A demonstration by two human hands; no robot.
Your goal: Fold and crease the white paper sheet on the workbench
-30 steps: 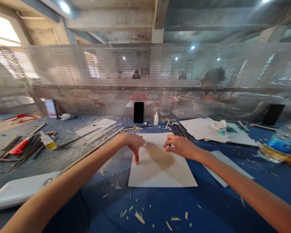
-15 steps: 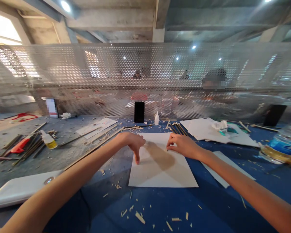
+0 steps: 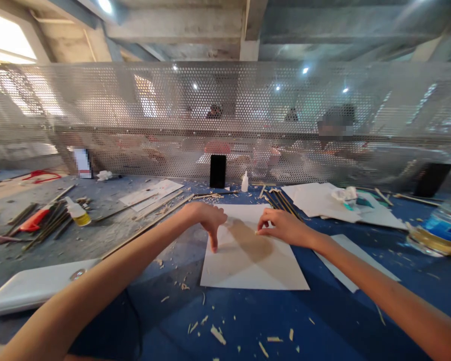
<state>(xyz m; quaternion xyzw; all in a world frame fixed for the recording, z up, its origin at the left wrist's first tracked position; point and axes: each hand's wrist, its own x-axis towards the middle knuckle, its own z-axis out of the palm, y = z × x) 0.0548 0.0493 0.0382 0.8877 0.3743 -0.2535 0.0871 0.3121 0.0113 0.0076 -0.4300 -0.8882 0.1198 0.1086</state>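
A sheet of white paper [image 3: 248,273] lies flat on the blue tabletop in front of me. My left hand [image 3: 212,223] rests on its upper left part, thumb pointing down and apart from the fingers, with nothing visible in it. Over the sheet's upper right part, my right hand [image 3: 280,226] has thumb and forefinger pinched together. A tiny pale bit shows at those fingertips, too small to name. Both hands cast a shadow on the paper between them.
Behind stand a black phone [image 3: 217,171] and a white bottle [image 3: 244,181] before a perforated metal screen [image 3: 165,110]. Left are a yellow-labelled glue bottle [image 3: 78,212], sticks, a red-handled tool [image 3: 34,220] and a white device [image 3: 41,285]. Paper sheets [image 3: 323,201] lie right.
My right hand has shifted slightly left over the paper, its fingertips still together. My left hand stays in place on the sheet. The whole view has shifted a little.
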